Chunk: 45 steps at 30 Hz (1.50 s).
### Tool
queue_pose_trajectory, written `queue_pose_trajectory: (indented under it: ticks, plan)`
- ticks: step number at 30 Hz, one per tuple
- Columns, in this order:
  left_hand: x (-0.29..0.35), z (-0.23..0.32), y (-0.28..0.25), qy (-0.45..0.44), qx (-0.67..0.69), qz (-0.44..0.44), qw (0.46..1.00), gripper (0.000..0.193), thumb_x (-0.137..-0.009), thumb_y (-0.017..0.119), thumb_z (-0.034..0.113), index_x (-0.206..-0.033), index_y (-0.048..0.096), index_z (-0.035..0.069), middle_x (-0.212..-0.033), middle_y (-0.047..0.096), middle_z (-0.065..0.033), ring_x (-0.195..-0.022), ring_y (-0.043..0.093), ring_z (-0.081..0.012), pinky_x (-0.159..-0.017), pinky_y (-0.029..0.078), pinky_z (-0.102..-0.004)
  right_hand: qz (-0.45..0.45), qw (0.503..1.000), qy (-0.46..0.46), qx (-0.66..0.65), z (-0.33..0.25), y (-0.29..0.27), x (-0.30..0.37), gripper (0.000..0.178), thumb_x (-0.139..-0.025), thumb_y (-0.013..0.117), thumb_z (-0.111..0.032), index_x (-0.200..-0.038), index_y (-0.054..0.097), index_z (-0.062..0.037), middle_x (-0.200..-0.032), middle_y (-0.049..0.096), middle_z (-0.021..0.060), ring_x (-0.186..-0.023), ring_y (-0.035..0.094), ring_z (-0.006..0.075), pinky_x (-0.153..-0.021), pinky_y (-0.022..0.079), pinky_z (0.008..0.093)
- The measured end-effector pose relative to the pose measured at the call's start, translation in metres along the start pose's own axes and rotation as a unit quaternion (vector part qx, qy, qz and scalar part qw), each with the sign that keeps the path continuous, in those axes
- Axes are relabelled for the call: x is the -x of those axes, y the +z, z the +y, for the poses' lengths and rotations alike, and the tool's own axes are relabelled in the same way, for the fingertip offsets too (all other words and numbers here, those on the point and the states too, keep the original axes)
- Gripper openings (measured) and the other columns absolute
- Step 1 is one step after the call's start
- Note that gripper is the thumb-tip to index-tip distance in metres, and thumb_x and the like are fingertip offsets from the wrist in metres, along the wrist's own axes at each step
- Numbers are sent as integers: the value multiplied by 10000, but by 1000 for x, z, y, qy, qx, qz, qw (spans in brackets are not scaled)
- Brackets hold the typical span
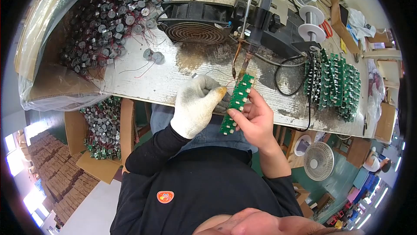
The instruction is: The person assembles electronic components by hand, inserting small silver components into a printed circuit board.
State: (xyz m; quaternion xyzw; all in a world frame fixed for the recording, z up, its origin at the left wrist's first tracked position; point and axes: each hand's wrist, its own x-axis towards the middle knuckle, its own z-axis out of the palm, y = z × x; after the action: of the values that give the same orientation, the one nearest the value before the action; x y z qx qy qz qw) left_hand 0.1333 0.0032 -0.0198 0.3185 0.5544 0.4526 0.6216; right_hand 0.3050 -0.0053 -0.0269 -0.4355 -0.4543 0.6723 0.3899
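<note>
My left hand (197, 101), in a white glove with a stained thumb tip, is closed in a pinch on a thin red wire (230, 83). Whatever else lies inside its curled fingers is hidden. Bare, my right hand (256, 115) grips a green circuit board strip (239, 94) between thumb and fingers. The strip stands tilted, with small pale parts along its edge. Its upper end is right below the soldering iron tip (245, 63) and a thin brownish feed tube (236, 59); whether they touch I cannot tell.
Small round metal parts with red wires (115, 18) are heaped at the left. A black fan (195, 22) stands behind my hands, beside the soldering stand (265, 22) and wire spool (311, 16). Green board strips (334, 81) stack at the right. A cardboard box (127, 124) sits below left.
</note>
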Motion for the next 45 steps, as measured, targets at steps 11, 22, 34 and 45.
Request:
queue_pose_trajectory:
  ticks: [11,22,34,45]
  plan:
    - [0,7,7,-19,3,20,1000,159,-868,626,113,-865,599,-43,-746,642,-80,-657,603,-95,-571,488,-244,-13,1000,-3,-2,-1,-2,-1,534,-849,629,51,-1325,387,63,-869,624,41,-647,576,53,-533,460,178]
    - [-1,2,5,48,-57,15,997,160,-856,631,115,-847,607,-42,-712,639,-79,-644,589,-87,-555,473,-251,-13,1000,1,10,-1,-3,-1,535,-840,639,56,-1317,399,62,-886,623,42,-653,579,47,-542,461,175]
    - [0,5,6,30,-22,10,999,151,-858,632,108,-837,602,-39,-703,626,-76,-626,587,-88,-541,478,-249,-10,1000,4,4,-4,-2,-1,550,-843,635,52,-1331,382,63,-841,623,36,-606,561,46,-505,438,173]
    - [-1,-1,5,60,-81,2,995,142,-867,617,98,-844,596,-41,-701,629,-77,-629,590,-87,-538,488,-247,-17,1000,13,-1,0,-4,1,541,-845,634,51,-1326,386,59,-838,624,35,-613,568,48,-505,445,177]
